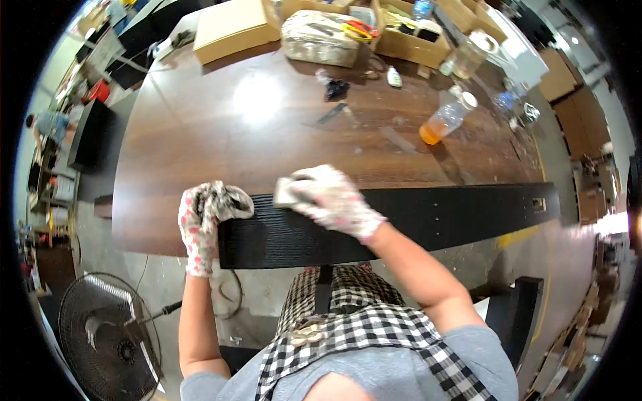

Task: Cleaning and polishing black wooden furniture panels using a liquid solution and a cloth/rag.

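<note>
- A long board (pixel 401 217) is lying across the near edge of the table (pixel 221 134).
- A bottle (pixel 447 119) is standing behind the board.
- Cardboard boxes (pixel 234 27) are sitting along the far edge.

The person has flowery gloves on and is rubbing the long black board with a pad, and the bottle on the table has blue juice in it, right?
Not quite. The head view shows the liquid in the plastic bottle is orange, not blue. The rest holds: the gloved right hand presses a small pad on the long black board, and the gloved left hand grips its end.
</note>
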`<state>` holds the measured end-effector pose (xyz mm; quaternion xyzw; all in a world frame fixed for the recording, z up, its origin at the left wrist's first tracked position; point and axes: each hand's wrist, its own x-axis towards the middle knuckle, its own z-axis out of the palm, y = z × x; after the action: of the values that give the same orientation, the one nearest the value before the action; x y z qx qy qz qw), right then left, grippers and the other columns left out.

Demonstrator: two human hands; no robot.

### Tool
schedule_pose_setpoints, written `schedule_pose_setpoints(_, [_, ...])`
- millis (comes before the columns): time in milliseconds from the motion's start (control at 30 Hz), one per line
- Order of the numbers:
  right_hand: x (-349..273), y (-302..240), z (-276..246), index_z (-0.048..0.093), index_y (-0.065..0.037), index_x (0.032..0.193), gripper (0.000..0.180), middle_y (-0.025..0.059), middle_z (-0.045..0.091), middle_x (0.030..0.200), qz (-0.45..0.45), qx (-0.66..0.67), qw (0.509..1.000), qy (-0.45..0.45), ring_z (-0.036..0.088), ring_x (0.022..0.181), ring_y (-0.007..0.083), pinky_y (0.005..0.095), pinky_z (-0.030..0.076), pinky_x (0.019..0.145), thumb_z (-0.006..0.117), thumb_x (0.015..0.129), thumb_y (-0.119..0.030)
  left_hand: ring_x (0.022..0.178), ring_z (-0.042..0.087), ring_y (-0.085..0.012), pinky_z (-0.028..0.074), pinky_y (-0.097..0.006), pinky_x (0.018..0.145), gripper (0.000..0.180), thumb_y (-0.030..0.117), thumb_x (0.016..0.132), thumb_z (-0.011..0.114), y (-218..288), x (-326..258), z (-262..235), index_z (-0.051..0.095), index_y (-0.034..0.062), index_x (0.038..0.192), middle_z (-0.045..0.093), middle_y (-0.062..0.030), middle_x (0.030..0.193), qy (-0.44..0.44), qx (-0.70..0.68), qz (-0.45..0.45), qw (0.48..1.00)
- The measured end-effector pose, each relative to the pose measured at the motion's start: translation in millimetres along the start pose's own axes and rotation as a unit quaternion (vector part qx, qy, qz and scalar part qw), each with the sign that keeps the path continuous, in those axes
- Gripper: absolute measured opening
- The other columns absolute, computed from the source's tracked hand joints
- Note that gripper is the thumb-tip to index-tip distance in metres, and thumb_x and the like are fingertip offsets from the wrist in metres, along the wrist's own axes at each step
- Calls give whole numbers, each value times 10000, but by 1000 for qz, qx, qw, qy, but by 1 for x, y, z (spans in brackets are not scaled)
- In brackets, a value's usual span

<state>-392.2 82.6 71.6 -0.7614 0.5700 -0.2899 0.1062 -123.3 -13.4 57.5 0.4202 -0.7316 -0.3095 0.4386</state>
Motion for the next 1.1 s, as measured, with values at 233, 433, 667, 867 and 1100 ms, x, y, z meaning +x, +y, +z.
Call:
schedule_pose_setpoints(233, [-50, 29, -43, 685, -76, 974, 290, 134, 653, 994, 83, -107, 989, 49, 613, 956, 320, 439, 485, 852, 643, 862, -340, 1048, 598, -256, 459, -346, 932, 253, 30, 859, 582, 17, -20, 27, 608, -7, 1108, 614, -134, 1103, -134, 23, 21, 991])
schedule_pose_setpoints(433, [-148, 97, -140, 715, -128, 858, 308, 115, 657, 787, 318, -309, 895, 41, 645, 744, 274, 395, 520, 689, 626, 880, -421, 1154, 549, -340, 417, -431, 1000, 303, 62, 812, 658, 47, -24, 77, 644, 53, 1114, 618, -154, 1145, -180, 113, 119, 970])
schedule_pose_setpoints(667, [-94, 44, -67, 698, -88, 1005, 289, 145, 638, 1068, 173, -101, 978, 51, 591, 994, 324, 412, 485, 874, 689, 802, -294, 1121, 535, -349, 388, -441, 985, 378, 149, 783, 692, 106, -35, 167, 632, 61, 1145, 598, -161, 1130, -253, 132, 147, 947])
schedule_pose_setpoints(867, [-218, 146, -202, 700, -160, 861, 229, 79, 650, 826, 297, -282, 905, 117, 614, 811, 277, 406, 482, 758, 608, 879, -369, 1075, 542, -347, 400, -450, 955, 389, 153, 763, 706, 135, -45, 231, 634, 59, 1134, 603, -154, 1091, -218, 161, 120, 955])
schedule_pose_setpoints(1100, [-250, 187, -237, 690, -147, 895, 286, 95, 639, 935, 240, -209, 940, 119, 596, 888, 280, 410, 490, 773, 646, 832, -423, 1043, 563, -325, 437, -419, 907, 299, 122, 789, 684, 218, -67, 355, 653, 53, 1078, 609, -139, 1059, -228, 155, 140, 951])
